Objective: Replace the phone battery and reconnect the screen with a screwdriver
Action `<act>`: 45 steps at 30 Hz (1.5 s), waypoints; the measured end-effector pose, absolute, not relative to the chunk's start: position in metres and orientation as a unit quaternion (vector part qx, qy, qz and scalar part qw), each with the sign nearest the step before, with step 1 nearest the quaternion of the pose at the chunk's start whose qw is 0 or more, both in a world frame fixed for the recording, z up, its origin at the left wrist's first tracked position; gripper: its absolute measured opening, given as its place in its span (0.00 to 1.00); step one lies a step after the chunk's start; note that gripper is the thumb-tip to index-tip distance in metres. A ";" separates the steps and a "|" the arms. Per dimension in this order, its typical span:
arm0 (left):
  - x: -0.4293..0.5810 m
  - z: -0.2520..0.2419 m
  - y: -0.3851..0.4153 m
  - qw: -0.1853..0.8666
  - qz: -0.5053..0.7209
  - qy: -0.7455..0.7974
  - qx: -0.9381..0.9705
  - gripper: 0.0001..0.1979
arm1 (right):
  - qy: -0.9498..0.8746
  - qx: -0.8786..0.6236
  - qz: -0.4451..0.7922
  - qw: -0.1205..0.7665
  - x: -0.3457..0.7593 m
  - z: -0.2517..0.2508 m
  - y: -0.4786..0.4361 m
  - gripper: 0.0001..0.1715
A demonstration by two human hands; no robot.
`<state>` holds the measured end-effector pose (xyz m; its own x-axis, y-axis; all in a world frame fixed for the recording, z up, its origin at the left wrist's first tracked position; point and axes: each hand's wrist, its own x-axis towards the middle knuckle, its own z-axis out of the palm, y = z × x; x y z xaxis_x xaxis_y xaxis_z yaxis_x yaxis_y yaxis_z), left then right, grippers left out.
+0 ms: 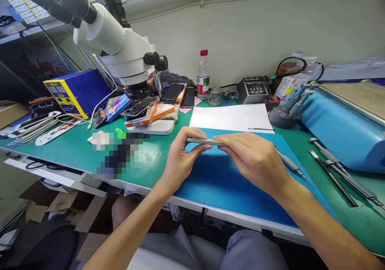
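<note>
A thin silver phone (203, 141) is held edge-on just above the blue work mat (216, 177). My left hand (180, 157) pinches its left end between thumb and fingers. My right hand (255, 159) covers its right end, with the fingers closed over the top edge. Most of the phone's right half is hidden under that hand. A white sheet of paper (231, 117) lies just beyond the phone.
A white microscope (120, 41) overhangs the left of the green bench, with phones and parts (144, 109) under it. Screwdrivers and tweezers (337, 169) lie to the right beside a blue machine (343, 129). A water bottle (203, 75) and a soldering station (252, 89) stand at the back.
</note>
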<state>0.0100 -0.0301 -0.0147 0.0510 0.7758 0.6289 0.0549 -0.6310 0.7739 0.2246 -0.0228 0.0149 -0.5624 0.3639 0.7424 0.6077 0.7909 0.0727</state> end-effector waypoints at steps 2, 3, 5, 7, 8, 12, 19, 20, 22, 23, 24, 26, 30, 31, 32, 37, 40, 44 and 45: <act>0.011 -0.015 -0.030 0.304 0.615 0.315 0.656 0.08 | -0.871 -0.276 -0.164 0.372 0.224 0.015 -0.023 0.10; 0.011 -0.016 -0.030 0.304 0.614 0.315 0.656 0.08 | -0.871 -0.275 -0.164 0.372 0.224 0.015 -0.023 0.10; 0.012 -0.015 -0.030 0.297 0.616 0.314 0.658 0.08 | -0.871 -0.274 -0.166 0.371 0.223 0.015 -0.023 0.10; 0.012 -0.015 -0.031 0.296 0.618 0.317 0.656 0.09 | -0.870 -0.278 -0.171 0.369 0.222 0.015 -0.022 0.10; 0.012 -0.014 -0.031 0.297 0.617 0.321 0.654 0.10 | -0.869 -0.280 -0.174 0.369 0.222 0.015 -0.022 0.10; 0.013 -0.012 -0.033 0.306 0.613 0.334 0.647 0.11 | -0.868 -0.282 -0.179 0.369 0.220 0.014 -0.022 0.08; 0.013 -0.012 -0.032 0.306 0.621 0.338 0.638 0.12 | -0.866 -0.283 -0.178 0.371 0.220 0.013 -0.023 0.09; 0.013 -0.012 -0.032 0.309 0.620 0.341 0.636 0.12 | -0.866 -0.285 -0.178 0.371 0.220 0.012 -0.023 0.08; 0.013 -0.012 -0.032 0.321 0.616 0.345 0.631 0.11 | -0.865 -0.289 -0.175 0.370 0.219 0.011 -0.023 0.08; 0.013 -0.012 -0.033 0.329 0.614 0.347 0.628 0.10 | -0.865 -0.292 -0.173 0.370 0.219 0.011 -0.023 0.08; 0.014 -0.012 -0.033 0.336 0.612 0.350 0.625 0.09 | -0.864 -0.297 -0.168 0.369 0.218 0.010 -0.023 0.08; 0.014 -0.011 -0.034 0.349 0.608 0.358 0.616 0.07 | -0.865 -0.309 -0.146 0.368 0.217 0.009 -0.022 0.09; 0.012 -0.008 -0.035 0.354 0.606 0.401 0.589 0.06 | -0.860 -0.341 -0.045 0.378 0.217 0.010 -0.023 0.10; 0.011 -0.007 -0.034 0.354 0.609 0.414 0.576 0.06 | -0.850 -0.355 -0.020 0.389 0.218 0.011 -0.023 0.10; 0.010 -0.007 -0.033 0.358 0.613 0.426 0.561 0.07 | -0.836 -0.375 0.003 0.402 0.219 0.013 -0.024 0.11; 0.007 -0.009 -0.028 0.434 0.641 0.429 0.464 0.14 | -0.724 -0.485 0.197 0.449 0.219 0.023 -0.026 0.18; 0.008 -0.010 -0.026 0.496 0.638 0.418 0.414 0.18 | -0.662 -0.483 0.357 0.449 0.217 0.027 -0.026 0.21; 0.010 -0.007 -0.028 0.572 0.589 0.415 0.392 0.21 | -0.609 -0.457 0.464 0.452 0.217 0.028 -0.022 0.22; 0.010 -0.006 -0.029 0.598 0.570 0.411 0.386 0.22 | -0.599 -0.462 0.469 0.455 0.218 0.028 -0.020 0.22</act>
<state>0.0101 -0.0287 -0.0061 0.0120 0.9986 -0.0507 -0.3649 0.0516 0.9296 0.2184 -0.0204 0.0276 -0.1595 0.9809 0.1112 0.1271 0.1321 -0.9831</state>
